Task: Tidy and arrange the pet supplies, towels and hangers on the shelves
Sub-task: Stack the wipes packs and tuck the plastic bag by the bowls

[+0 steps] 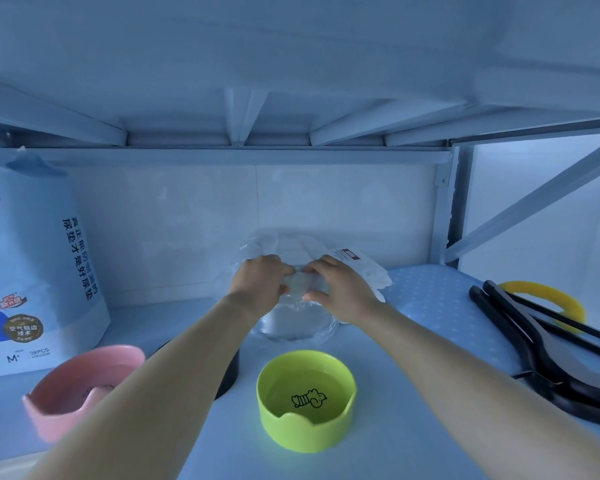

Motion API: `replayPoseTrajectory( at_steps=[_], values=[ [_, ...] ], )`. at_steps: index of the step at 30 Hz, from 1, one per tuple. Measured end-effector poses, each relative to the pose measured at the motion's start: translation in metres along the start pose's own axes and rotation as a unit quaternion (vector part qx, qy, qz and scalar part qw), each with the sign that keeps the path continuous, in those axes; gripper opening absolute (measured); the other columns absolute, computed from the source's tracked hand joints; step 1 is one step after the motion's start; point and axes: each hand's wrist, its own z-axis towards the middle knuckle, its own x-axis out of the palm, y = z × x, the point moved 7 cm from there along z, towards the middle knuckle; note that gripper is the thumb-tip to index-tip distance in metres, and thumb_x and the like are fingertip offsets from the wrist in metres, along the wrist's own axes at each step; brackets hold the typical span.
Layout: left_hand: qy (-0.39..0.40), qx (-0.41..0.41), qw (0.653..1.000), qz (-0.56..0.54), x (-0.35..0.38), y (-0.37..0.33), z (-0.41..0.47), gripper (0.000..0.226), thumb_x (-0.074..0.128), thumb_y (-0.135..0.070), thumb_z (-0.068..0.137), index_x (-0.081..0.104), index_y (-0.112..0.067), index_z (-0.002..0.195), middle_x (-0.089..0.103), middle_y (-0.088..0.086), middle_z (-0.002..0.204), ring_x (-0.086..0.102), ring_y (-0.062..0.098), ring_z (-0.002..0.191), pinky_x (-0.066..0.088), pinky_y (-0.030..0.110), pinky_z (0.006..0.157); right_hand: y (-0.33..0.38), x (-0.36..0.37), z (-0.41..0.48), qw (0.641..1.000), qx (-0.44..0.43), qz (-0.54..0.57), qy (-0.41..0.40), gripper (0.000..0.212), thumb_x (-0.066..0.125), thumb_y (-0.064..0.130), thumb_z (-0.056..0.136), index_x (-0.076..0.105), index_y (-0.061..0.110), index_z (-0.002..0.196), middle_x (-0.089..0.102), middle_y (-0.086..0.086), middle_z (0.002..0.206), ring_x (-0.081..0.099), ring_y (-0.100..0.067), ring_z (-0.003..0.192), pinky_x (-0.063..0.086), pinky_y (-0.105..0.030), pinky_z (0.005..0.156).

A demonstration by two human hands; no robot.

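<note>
Both my hands reach to the back of the shelf (378, 445). My left hand (258, 285) and my right hand (340, 289) each pinch the crumpled top of a clear plastic bag (298, 323) that stands against the back wall. A white label (352, 256) shows on the bag behind my right hand. A lime green pet bowl (307, 400) with a small drawing inside sits in front of the bag. A pink pet bowl (84, 389) sits at the left, partly behind my left forearm.
A large pack of pet pads (32, 271) stands at the left. A black round object (229, 368) hides under my left forearm. Black hangers (551, 355) and a yellow ring (548, 299) lie on a blue dotted cloth (437, 299) at the right. A shelf runs overhead.
</note>
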Motion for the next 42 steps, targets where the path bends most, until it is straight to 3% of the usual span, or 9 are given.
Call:
replayPoseTrajectory(
  at_steps=[8, 21, 27, 31, 34, 36, 39, 42],
  values=[
    [-0.001, 0.008, 1.000, -0.014, -0.001, 0.002, -0.007, 0.032, 0.056, -0.033, 0.090, 0.057, -0.032, 0.122, 0.056, -0.001, 0.108, 0.054, 0.021, 0.103, 0.041, 0.028, 0.082, 0.001, 0.001, -0.002, 1.000, 0.008, -0.010, -0.004, 0.040, 0.071, 0.027, 0.078, 0.056, 0.013, 0.113, 0.054, -0.002, 0.111, 0.053, -0.022, 0.103, 0.047, -0.038, 0.081],
    [-0.027, -0.004, 0.999, -0.021, -0.001, 0.002, -0.008, 0.030, 0.059, -0.025, 0.088, 0.061, -0.034, 0.117, 0.060, -0.001, 0.106, 0.058, 0.024, 0.100, 0.048, 0.036, 0.086, -0.003, 0.005, -0.005, 0.999, 0.019, 0.007, -0.028, 0.038, 0.070, 0.022, 0.079, 0.056, 0.011, 0.113, 0.053, -0.003, 0.113, 0.053, -0.023, 0.105, 0.048, -0.039, 0.082],
    [-0.062, 0.006, 0.996, -0.056, 0.007, 0.002, -0.021, 0.048, 0.056, -0.020, 0.090, 0.046, -0.033, 0.135, 0.053, -0.010, 0.134, 0.050, 0.017, 0.122, 0.041, 0.028, 0.097, -0.004, 0.004, -0.008, 0.998, 0.045, 0.018, -0.036, 0.042, 0.071, 0.024, 0.079, 0.055, 0.013, 0.116, 0.054, -0.003, 0.116, 0.053, -0.022, 0.108, 0.047, -0.038, 0.086],
    [-0.033, 0.046, 0.996, -0.076, 0.014, 0.002, -0.028, 0.059, 0.054, -0.020, 0.092, 0.030, -0.027, 0.145, 0.033, -0.010, 0.150, 0.026, 0.015, 0.139, 0.023, 0.021, 0.107, -0.004, 0.001, -0.010, 0.998, 0.044, 0.004, -0.040, 0.043, 0.072, 0.023, 0.078, 0.056, 0.015, 0.117, 0.052, 0.000, 0.119, 0.052, -0.020, 0.111, 0.046, -0.038, 0.088],
    [-0.009, 0.063, 0.993, -0.099, 0.021, -0.001, -0.038, 0.064, 0.052, -0.022, 0.093, 0.019, -0.032, 0.148, 0.011, -0.009, 0.157, 0.006, 0.016, 0.145, 0.015, 0.030, 0.114, -0.002, -0.005, -0.019, 0.997, 0.032, 0.004, -0.069, 0.051, 0.070, 0.020, 0.079, 0.052, 0.016, 0.127, 0.044, 0.000, 0.132, 0.043, -0.019, 0.123, 0.042, -0.033, 0.096],
    [-0.040, 0.059, 0.986, -0.151, 0.022, 0.000, -0.050, 0.065, 0.053, -0.020, 0.092, 0.021, -0.037, 0.146, 0.004, -0.009, 0.158, 0.001, 0.017, 0.146, 0.015, 0.037, 0.117, 0.003, -0.015, -0.032, 0.992, 0.026, 0.046, -0.112, 0.060, 0.070, 0.020, 0.080, 0.045, 0.018, 0.134, 0.042, 0.000, 0.137, 0.038, -0.016, 0.128, 0.038, -0.028, 0.099],
    [-0.108, 0.049, 0.971, -0.210, 0.018, 0.001, -0.071, 0.063, 0.056, -0.017, 0.090, 0.029, -0.041, 0.141, 0.008, -0.008, 0.157, 0.004, 0.018, 0.146, 0.017, 0.034, 0.115, 0.016, -0.024, -0.059, 0.979, 0.022, 0.137, -0.150, 0.062, 0.070, 0.023, 0.081, 0.041, 0.018, 0.136, 0.044, 0.006, 0.134, 0.039, -0.005, 0.125, 0.037, -0.021, 0.097],
    [-0.096, 0.026, 0.965, -0.244, 0.016, -0.006, -0.091, 0.053, 0.055, -0.020, 0.091, 0.039, -0.039, 0.137, 0.019, -0.012, 0.154, 0.015, 0.012, 0.143, 0.020, 0.020, 0.108, 0.026, -0.020, -0.078, 0.977, 0.032, 0.179, -0.111, 0.057, 0.068, 0.028, 0.083, 0.042, 0.024, 0.134, 0.046, 0.014, 0.128, 0.039, 0.010, 0.114, 0.034, -0.010, 0.091]
  ],
)
